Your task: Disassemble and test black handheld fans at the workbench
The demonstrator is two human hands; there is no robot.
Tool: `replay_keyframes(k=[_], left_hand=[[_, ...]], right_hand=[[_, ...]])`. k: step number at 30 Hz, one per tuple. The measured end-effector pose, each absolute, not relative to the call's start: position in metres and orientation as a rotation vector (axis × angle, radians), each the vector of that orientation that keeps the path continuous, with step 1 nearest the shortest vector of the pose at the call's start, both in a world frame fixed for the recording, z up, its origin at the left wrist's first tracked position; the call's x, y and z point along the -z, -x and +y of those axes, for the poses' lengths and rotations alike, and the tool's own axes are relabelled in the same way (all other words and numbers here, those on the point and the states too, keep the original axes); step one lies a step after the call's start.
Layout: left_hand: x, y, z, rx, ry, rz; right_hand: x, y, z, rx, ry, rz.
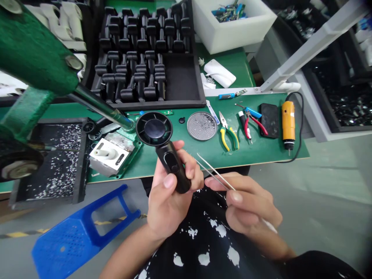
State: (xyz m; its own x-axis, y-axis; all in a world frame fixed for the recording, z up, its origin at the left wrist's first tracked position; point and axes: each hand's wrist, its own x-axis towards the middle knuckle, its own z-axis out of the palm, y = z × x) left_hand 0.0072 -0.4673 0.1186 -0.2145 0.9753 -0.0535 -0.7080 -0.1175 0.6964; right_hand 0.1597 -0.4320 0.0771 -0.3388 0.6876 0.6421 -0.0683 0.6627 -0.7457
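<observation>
My left hand (171,197) is wrapped round the handle of a small black handheld fan (175,166), its round head tilted up toward the bench. In my right hand (250,201) I pinch a pair of metal tweezers (216,173), whose tips point up and left, near the fingers of my left hand but apart from the fan. Past the fan, on the green bench, lie a round perforated grille (202,126) and a small black part (181,120). To the right of the grille rest pliers with yellow and green handles (229,133).
A black tray (180,83) holds rows of black fan bodies at the back. Along the bench lie red-handled cutters (255,122), a black phone-like slab (269,120) and an orange electric screwdriver (288,124). A green press (37,50) stands left, above a blue stool (72,236).
</observation>
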Motion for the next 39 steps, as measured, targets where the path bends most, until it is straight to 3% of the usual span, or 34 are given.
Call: replay_keyframes(k=[4,13,39], left_hand=[[-0.117,-0.01,-0.465,-1.67,-0.499,0.742],[-0.113,-0.009,-0.462,-1.66,-0.483,0.787],[-0.118,-0.016,-0.47,-1.644,-0.511,0.847]], right_hand=[[-0.077,-0.152,-0.427,-0.737,0.388,-1.62],[-0.091,-0.151,-0.435,-0.885,0.47,-1.542],[-0.113,-0.16,-0.428,-0.911,0.409,-1.68]])
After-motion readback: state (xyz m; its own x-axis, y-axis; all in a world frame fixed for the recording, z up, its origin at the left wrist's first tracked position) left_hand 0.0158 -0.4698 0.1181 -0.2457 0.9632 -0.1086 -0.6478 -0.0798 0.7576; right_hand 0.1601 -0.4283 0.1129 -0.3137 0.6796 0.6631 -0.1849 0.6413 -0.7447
